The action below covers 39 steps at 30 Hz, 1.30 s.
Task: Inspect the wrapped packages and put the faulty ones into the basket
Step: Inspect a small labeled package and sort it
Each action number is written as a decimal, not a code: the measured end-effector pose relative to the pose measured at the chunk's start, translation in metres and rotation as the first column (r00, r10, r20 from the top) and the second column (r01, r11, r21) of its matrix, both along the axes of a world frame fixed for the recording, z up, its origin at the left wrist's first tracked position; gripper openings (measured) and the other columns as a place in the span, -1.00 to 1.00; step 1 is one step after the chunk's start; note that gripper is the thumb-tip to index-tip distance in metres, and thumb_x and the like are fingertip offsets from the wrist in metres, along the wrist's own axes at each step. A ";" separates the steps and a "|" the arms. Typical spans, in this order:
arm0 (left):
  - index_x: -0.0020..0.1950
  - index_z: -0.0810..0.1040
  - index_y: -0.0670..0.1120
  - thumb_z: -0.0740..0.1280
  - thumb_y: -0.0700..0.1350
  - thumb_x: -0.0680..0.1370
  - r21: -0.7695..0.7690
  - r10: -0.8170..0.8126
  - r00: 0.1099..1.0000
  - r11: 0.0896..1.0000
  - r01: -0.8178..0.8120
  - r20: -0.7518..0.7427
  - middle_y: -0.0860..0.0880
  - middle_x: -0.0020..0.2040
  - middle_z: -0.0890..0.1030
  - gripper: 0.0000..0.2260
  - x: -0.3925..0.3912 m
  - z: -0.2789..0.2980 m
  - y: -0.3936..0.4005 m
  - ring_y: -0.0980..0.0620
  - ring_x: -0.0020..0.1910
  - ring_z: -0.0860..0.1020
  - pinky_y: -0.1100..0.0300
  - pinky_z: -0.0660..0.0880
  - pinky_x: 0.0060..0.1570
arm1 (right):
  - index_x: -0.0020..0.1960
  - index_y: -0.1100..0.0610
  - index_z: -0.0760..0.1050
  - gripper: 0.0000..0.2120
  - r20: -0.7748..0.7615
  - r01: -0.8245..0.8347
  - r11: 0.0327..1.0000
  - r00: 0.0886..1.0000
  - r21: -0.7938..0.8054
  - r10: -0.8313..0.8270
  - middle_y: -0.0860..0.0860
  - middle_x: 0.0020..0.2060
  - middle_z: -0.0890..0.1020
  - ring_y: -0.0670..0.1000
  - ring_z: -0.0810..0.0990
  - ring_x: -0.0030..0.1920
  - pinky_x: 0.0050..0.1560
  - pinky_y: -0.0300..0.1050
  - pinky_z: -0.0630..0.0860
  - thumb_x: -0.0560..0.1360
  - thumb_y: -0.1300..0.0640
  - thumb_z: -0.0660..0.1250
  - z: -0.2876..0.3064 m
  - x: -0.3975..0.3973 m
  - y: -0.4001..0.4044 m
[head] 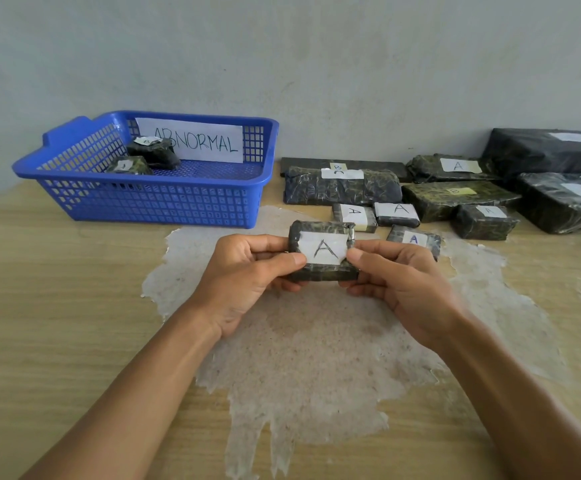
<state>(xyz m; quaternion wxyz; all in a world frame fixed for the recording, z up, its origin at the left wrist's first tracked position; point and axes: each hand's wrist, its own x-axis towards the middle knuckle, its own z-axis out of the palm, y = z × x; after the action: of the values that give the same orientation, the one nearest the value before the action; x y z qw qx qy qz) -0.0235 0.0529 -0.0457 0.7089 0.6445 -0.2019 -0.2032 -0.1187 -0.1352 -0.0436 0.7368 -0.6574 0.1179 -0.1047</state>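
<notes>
Package "A" (323, 250) is held above the table, long axis left–right, label toward the camera. Left hand (247, 275) pinches its left end, right hand (396, 278) its right end. Basket (150, 202) lies far-left, nearer the left hand; two packages already inside.

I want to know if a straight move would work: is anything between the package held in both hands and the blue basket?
Nothing visible blocks it. The held package, gripped by the left hand and right hand, has only bare table between it and the blue basket; it must clear the near wall.
</notes>
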 end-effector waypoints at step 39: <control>0.15 0.68 -0.02 0.51 -0.10 0.37 0.075 -0.021 0.982 0.997 0.007 0.188 0.00 0.00 0.74 -0.65 -0.006 -0.007 -0.006 0.00 0.04 0.68 0.01 0.61 0.16 | 0.11 0.11 0.67 -0.67 0.123 0.126 0.960 0.988 -0.249 -0.097 0.08 -0.14 0.76 0.09 0.73 -0.13 0.02 0.11 0.66 0.35 0.11 0.51 -0.013 0.004 0.005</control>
<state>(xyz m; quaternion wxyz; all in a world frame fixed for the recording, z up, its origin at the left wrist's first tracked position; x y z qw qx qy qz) -0.0298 0.0471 -0.0530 0.6607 0.6854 -0.2648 -0.1537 -0.1151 -0.1303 -0.0564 0.6439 -0.7327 0.0996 -0.1963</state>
